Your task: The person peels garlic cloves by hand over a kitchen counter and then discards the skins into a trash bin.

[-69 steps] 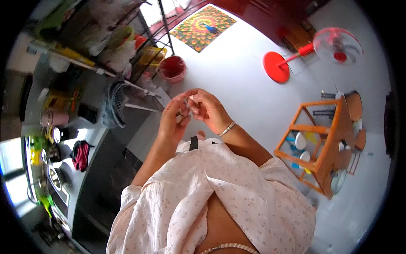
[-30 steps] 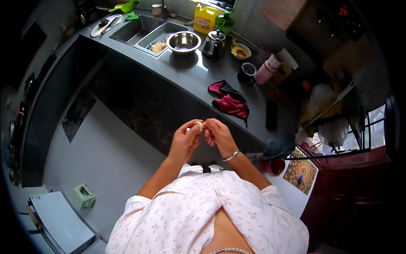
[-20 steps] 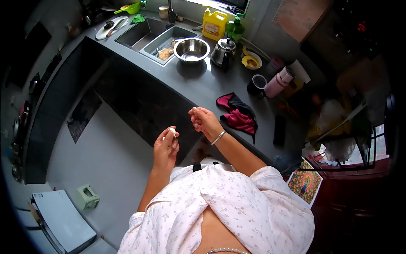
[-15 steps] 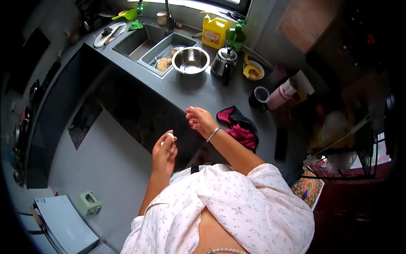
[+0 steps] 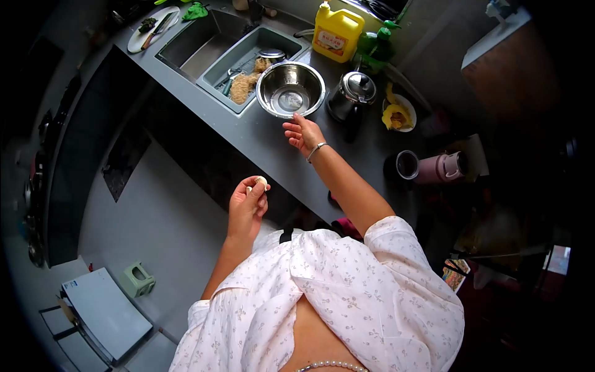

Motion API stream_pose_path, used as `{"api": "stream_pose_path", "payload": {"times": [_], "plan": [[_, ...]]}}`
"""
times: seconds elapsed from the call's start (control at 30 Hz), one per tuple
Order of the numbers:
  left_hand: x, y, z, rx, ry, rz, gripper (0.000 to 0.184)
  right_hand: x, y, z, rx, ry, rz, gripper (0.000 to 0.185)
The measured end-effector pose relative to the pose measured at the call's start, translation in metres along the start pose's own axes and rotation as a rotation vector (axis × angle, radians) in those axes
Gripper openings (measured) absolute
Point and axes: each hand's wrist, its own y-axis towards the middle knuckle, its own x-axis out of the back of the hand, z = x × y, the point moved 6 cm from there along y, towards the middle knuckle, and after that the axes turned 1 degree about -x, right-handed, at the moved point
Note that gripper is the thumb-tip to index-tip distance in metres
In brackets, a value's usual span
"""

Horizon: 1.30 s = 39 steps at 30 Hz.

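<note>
Across the counter edge (image 5: pixel 229 132), a gap parts both hands (image 5: pixel 245 203) (image 5: pixel 305 135).

The counter (image 5: pixel 248 129) runs from far left to near right. At its far left lies a plate (image 5: pixel 136 41) bearing a knife (image 5: pixel 158 30). Right of that is the double sink (image 5: pixel 198 42), with several items (image 5: pixel 240 90) in its right basin. The bowl (image 5: pixel 268 88) stands just right of this basin, the kettle (image 5: pixel 358 87) right of the bowl. Behind them are the jug (image 5: pixel 338 34) and, to its right, the bottle (image 5: pixel 375 51). A dish (image 5: pixel 406 105) lies right of the kettle; nearer stands the mug (image 5: pixel 406 165), the flask (image 5: pixel 440 168) to its right. The right hand (image 5: pixel 304 133) is at the bowl's near rim; the left hand (image 5: pixel 246 204), holding a small piece (image 5: pixel 262 182), is nearer and farther left.
</note>
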Motion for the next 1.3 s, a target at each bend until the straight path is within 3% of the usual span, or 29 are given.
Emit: {"api": "stream_pose_path", "payload": {"times": [0.07,0.37,0.5,0.57,0.67,0.8,0.9,1.3], "plan": [[0.001,0.010,-0.008,0.023,0.021,0.014,0.015,0.000,0.006,0.009,0.095,0.038,-0.122,0.028],[-0.020,0.107,-0.058,0.170,0.121,0.228,0.024,0.008,0.056,0.042,0.313,0.323,-0.110,0.025],[-0.014,0.140,-0.078,0.199,0.182,0.322,0.023,-0.007,0.025,0.037,0.156,0.322,-0.185,0.034],[-0.017,0.153,-0.090,0.139,0.350,0.372,0.022,-0.038,-0.019,0.041,0.243,-0.075,-0.234,0.034],[-0.026,0.163,-0.096,0.155,0.469,0.487,0.022,-0.077,-0.055,0.035,0.374,-0.225,-0.082,0.027],[-0.051,0.160,-0.107,0.115,0.453,0.566,0.024,-0.106,-0.083,0.041,0.496,-0.277,-0.066,0.025],[-0.051,0.162,-0.097,0.239,0.353,0.614,0.022,-0.105,-0.094,0.046,0.607,-0.295,-0.166,0.022],[-0.074,0.163,-0.095,0.332,0.451,0.739,0.020,-0.103,-0.117,0.058,0.664,-0.268,-0.297,0.020]]}}
